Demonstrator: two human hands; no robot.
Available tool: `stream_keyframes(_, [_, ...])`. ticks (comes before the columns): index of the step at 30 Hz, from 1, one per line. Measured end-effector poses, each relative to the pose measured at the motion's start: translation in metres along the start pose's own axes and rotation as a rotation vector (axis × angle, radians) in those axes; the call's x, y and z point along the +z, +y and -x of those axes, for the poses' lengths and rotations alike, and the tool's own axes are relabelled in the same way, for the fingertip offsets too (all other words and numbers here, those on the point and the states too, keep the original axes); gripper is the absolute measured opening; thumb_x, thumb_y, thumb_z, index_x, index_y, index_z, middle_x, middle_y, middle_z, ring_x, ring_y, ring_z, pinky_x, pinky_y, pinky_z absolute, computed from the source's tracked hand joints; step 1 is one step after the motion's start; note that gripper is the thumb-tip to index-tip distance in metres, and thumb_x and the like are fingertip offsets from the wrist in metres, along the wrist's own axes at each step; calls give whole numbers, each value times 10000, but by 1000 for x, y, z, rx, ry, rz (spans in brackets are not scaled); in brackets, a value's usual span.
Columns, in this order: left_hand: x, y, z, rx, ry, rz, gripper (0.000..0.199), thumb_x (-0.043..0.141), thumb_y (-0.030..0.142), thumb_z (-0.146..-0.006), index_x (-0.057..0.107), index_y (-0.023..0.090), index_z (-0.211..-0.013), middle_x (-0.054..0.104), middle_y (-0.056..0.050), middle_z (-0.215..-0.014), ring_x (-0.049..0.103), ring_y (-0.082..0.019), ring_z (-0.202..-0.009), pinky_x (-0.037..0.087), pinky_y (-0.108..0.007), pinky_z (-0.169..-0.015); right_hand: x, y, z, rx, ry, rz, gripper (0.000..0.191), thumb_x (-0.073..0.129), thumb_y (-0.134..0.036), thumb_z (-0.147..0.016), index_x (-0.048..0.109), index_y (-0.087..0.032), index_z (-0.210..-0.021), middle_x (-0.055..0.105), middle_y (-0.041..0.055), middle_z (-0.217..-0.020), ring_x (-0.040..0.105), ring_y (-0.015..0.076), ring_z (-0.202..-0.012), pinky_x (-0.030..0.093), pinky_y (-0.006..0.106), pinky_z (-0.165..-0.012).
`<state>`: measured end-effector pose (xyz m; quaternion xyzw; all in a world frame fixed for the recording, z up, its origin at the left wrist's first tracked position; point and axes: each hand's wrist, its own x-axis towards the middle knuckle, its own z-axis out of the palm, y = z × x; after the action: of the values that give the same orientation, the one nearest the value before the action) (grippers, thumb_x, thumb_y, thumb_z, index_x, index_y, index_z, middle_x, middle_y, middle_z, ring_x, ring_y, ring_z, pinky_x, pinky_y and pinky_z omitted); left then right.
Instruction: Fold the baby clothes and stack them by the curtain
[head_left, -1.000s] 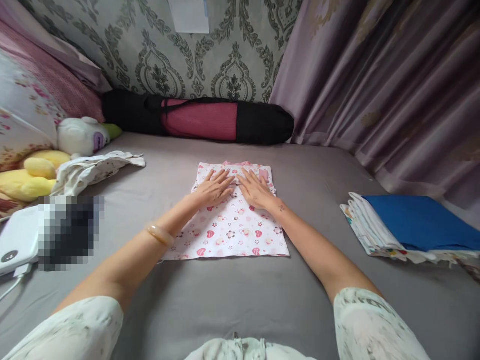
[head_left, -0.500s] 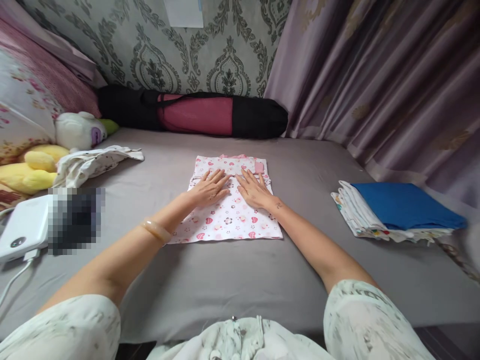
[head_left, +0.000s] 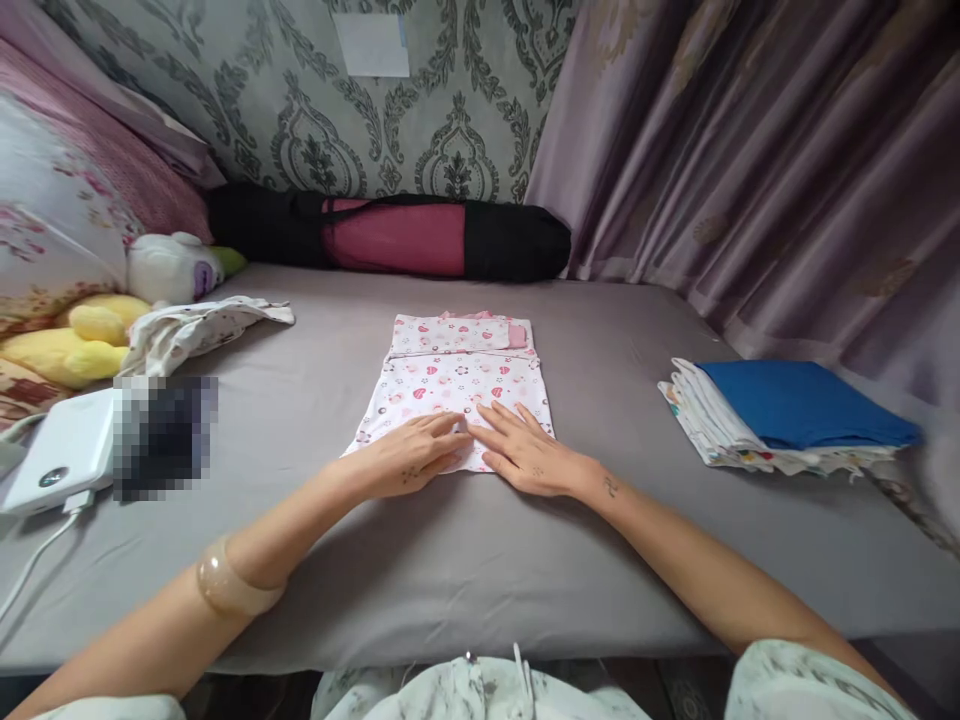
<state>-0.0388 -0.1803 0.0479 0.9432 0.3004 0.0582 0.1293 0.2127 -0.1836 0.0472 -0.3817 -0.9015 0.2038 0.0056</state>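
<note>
A white garment printed with pink hearts and flowers lies flat on the grey sheet, its far part folded over into a band with a pink patch at the right. On its near left part rests my left hand, fingers stretched out and palm down. My right hand lies flat on the near right part, fingers spread. The fingertips of both hands come close together at the middle. Neither hand grasps anything. What kind of garment it is, I cannot tell.
Folded cloths topped by a blue one are stacked at the right. A black and red long bag lies along the wall. At the left are a white power bank with a cable, a crumpled cloth and plush toys.
Both hands have slid toward me, from the fold line to the garment's near edge. The folded band is now uncovered. The view has shifted slightly.
</note>
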Motion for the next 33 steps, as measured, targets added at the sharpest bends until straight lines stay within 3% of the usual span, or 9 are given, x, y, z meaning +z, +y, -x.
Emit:
stream_keyframes(2, [-3,6,6,21,3,32,380,301,338,-1028,555,240,-1294,525,-119,-1339,586,-213,-1103,458,-314,-894,1,-3,10,-51,26,-11,475,316,-387,-1031,386,-278,-1489,231,66,-1611,156,246,-1487,98,509,-1206])
stream_keyframes(5, [-4,8,13,6,14,27,318,368,331,-1014,605,235,-1204,575,-95,-1152,593,-174,-926,457,-274,-777,4,-2,23,-107,83,4,415,353,-334,-1027,482,-282,-1418,347,72,-1559,275,243,-1445,191,506,-1190])
stream_keyframes(9, [2,6,16,16,28,8,299,386,328,-1012,634,221,-1139,594,-67,-986,570,-169,-880,445,-271,-771,8,4,36,-129,177,25,357,392,-289,-1020,575,-251,-1324,479,100,-1445,411,235,-1353,336,448,-1134])
stream_keyframes(14, [4,9,14,28,57,-16,326,343,281,-1018,654,205,-1079,614,-65,-945,579,-173,-884,449,-275,-775,7,8,46,-112,286,10,297,431,-270,-1010,647,-245,-1211,583,104,-1234,546,217,-1156,476,374,-983])
stream_keyframes(21, [2,12,10,-22,-6,-82,298,350,131,-945,633,187,-1016,617,-76,-954,577,-192,-865,443,-289,-716,8,10,47,-102,298,86,256,430,-256,-1014,640,-218,-1154,608,87,-1071,565,199,-989,497,331,-859])
stream_keyframes(27, [8,5,6,-161,120,22,236,325,167,-942,560,177,-938,581,-55,-832,560,-183,-749,431,-294,-670,9,11,44,-106,316,199,251,418,-234,-1012,599,-178,-1176,623,98,-1031,581,218,-955,509,355,-840])
stream_keyframes(33, [7,5,12,-123,84,15,293,274,255,-1004,560,190,-1021,597,-74,-936,573,-193,-827,458,-303,-706,7,20,52,-63,353,162,286,385,-118,-991,606,-196,-1156,630,90,-1087,592,197,-977,521,330,-838])
